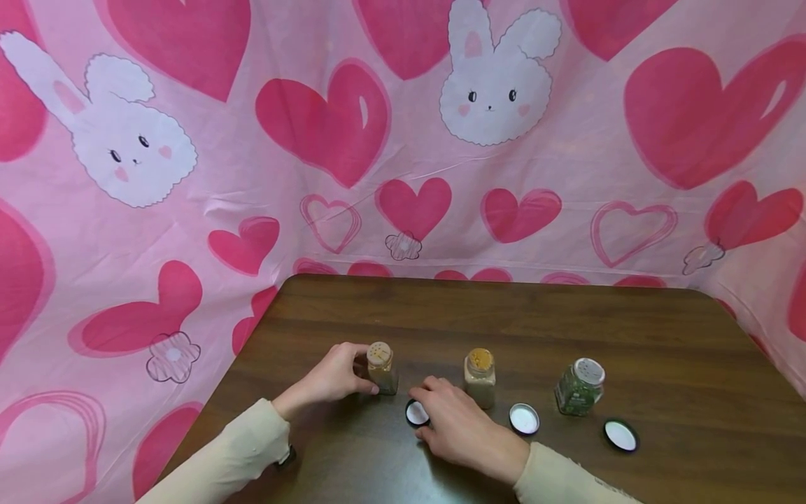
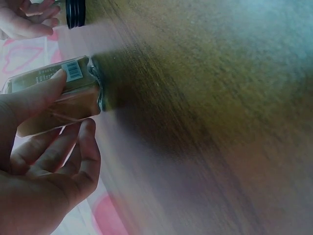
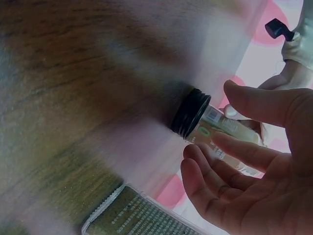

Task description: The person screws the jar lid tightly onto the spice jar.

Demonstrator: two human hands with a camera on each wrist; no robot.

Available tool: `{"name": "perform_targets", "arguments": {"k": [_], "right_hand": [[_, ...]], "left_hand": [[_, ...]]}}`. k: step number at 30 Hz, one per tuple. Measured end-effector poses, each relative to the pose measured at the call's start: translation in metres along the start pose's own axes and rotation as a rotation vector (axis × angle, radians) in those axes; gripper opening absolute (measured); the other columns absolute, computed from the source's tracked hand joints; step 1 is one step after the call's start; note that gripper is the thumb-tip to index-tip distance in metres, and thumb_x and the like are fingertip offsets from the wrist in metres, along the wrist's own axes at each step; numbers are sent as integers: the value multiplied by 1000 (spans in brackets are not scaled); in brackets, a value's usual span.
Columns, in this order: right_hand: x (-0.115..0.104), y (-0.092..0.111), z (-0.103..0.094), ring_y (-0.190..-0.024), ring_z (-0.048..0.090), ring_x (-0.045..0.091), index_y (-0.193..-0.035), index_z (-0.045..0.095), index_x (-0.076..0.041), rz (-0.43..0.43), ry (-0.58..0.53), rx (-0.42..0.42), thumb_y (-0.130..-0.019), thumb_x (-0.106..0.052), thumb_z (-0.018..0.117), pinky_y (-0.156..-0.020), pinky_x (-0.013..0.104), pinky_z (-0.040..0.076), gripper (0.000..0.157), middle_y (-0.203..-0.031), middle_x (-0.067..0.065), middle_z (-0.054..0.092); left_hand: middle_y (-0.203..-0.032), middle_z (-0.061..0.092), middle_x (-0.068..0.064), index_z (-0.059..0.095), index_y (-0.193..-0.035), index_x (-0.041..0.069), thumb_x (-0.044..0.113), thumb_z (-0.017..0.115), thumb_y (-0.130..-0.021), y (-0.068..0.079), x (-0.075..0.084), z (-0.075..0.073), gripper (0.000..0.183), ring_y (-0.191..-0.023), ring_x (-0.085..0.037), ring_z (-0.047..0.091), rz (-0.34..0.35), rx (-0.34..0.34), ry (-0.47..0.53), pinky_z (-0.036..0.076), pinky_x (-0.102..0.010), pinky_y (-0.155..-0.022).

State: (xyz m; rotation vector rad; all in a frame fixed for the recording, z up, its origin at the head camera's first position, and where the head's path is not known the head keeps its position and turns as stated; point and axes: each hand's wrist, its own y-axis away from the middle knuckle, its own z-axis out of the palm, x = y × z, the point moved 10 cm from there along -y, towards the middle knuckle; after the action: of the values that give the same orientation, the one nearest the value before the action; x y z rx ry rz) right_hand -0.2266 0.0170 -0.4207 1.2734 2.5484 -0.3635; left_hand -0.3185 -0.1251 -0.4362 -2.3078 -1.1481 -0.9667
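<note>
My left hand [image 1: 330, 378] grips a glass spice jar [image 1: 386, 378] of brown powder by its sides, thumb on the label side. The jar stands upright on the table, its perforated shaker top uncovered. In the left wrist view the jar [image 2: 76, 100] shows a barcode beside the thumb. My right hand [image 1: 460, 423] is just right of a black screw lid [image 1: 417, 413], which lies with its white inside up. In the right wrist view the thumb and loosely bent fingers spread on either side of the lid [image 3: 191, 113], without pinching it.
A second spice jar [image 1: 480, 385] with an orange-dusted shaker top stands behind my right hand. Further right is a jar of green flakes [image 1: 578, 390]. Two more lids [image 1: 524, 419] lie white side up in front of them. A heart-patterned cloth [image 1: 522, 168] hangs behind the wooden table [image 1: 504, 308].
</note>
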Motion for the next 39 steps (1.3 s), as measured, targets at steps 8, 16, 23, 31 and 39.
{"name": "perform_targets", "arguments": {"k": [8, 16, 23, 31, 39], "right_hand": [[1, 1, 0, -98, 62, 23, -122, 72, -3, -5, 10, 18, -81, -18, 90, -80, 37, 55, 47, -108, 5, 63], [3, -2, 0, -95, 61, 23, -117, 73, -3, -15, 8, 29, -78, -17, 92, -78, 36, 54, 45, -103, 3, 61], [4, -2, 1, -93, 61, 23, -115, 73, -4, -3, -20, 29, -78, -16, 93, -76, 36, 54, 44, -100, 1, 59], [4, -3, 4, -92, 60, 21, -115, 74, -4, -4, -11, 34, -79, -16, 92, -75, 35, 54, 42, -99, 0, 59], [4, -5, 5, -89, 59, 20, -112, 74, -6, -6, 1, 32, -77, -15, 92, -73, 34, 53, 40, -95, -1, 57]], "left_hand": [[-108, 76, 0, 75, -116, 6, 6, 94, -78, -1, 1, 0, 42, -96, -16, 73, 2, 0, -13, 60, -37, -83], [-108, 76, 0, 74, -117, 5, 7, 94, -78, -1, 1, 0, 44, -96, -15, 72, -2, -4, -6, 59, -35, -83], [-108, 76, -1, 74, -117, 5, 7, 94, -79, -1, 1, 0, 43, -96, -16, 72, -4, -4, -6, 59, -35, -83], [-109, 76, -2, 74, -117, 5, 6, 94, -78, 0, 1, 0, 43, -98, -19, 72, -14, -4, -1, 60, -39, -85], [-111, 76, -3, 74, -118, 5, 6, 94, -78, 1, 0, 0, 44, -100, -21, 73, -18, 2, -2, 60, -42, -86]]}}
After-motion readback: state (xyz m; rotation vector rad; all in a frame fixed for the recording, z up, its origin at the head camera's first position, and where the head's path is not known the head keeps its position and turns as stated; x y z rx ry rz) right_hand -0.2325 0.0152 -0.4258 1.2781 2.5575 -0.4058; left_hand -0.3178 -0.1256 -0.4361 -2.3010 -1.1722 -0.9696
